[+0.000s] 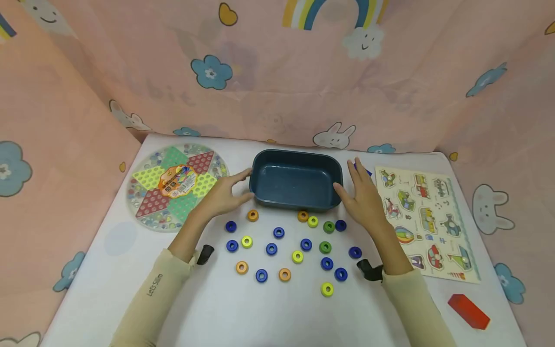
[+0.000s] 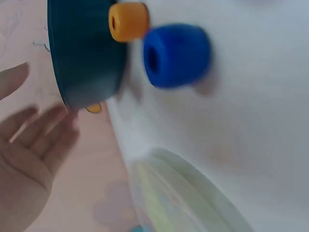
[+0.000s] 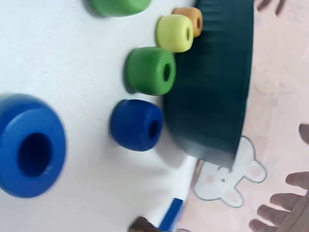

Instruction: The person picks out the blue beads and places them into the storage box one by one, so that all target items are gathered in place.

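Note:
A dark teal rectangular tub (image 1: pixel 295 185) stands at the back middle of the white table, its inside bare. My left hand (image 1: pixel 223 196) is at its left end, thumb and fingers spread, fingertips right at the rim. At the opposite end is my right hand (image 1: pixel 364 202), fingers extended and thumb overlapping the rim in the head view. Neither hand is curled round anything. In front of the tub lie several loose ring-shaped beads: blue (image 3: pixel 136 125), green (image 3: pixel 150 71), yellow (image 1: pixel 247 241) and orange (image 2: pixel 128 21).
A round board with a coloured star pattern (image 1: pixel 149 180) lies at the left, near my left hand. To the right is a picture puzzle board (image 1: pixel 407 193). A red block (image 1: pixel 469 312) sits near the right front; a blue block (image 3: pixel 171 214) is partly hidden behind my right hand. Printed pink cloth (image 1: pixel 269 96) hangs behind.

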Demonstrator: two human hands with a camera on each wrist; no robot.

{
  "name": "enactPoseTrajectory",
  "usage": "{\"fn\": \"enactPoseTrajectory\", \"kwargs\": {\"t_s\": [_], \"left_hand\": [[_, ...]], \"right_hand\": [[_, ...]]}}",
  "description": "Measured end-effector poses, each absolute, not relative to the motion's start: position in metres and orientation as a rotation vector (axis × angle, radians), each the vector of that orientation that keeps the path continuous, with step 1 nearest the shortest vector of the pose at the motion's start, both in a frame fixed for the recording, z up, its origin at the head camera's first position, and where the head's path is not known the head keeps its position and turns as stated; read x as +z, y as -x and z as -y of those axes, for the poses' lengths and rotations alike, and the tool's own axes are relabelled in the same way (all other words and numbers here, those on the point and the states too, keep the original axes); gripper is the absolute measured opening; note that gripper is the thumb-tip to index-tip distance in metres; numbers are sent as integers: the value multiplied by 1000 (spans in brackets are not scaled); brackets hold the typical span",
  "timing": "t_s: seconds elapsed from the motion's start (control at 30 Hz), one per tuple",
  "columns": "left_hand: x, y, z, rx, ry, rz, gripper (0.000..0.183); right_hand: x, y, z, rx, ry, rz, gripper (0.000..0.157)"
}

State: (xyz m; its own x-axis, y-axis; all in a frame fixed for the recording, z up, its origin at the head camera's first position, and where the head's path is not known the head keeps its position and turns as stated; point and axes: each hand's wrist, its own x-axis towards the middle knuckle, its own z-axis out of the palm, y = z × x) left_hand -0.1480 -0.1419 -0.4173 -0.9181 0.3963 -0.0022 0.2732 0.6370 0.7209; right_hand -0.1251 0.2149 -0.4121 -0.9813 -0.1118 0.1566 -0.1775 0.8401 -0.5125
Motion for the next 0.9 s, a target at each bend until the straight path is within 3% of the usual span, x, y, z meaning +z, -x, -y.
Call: {"fn": "enactPoseTrajectory", "kwargs": {"t_s": [0.17, 0.47, 0.9], "left_hand": [[-429, 136, 169, 1392, -487, -2500, 49], [-447, 113, 201, 1403, -433, -2328, 47], [-466, 101, 202, 1315, -621, -2436, 37]], "right_hand": [[-421, 129, -219, 1277, -142, 2832, 63], [-442, 137, -220, 2017, 177, 2537, 60], [-452, 139, -213, 2302, 289, 2352, 53]]}}
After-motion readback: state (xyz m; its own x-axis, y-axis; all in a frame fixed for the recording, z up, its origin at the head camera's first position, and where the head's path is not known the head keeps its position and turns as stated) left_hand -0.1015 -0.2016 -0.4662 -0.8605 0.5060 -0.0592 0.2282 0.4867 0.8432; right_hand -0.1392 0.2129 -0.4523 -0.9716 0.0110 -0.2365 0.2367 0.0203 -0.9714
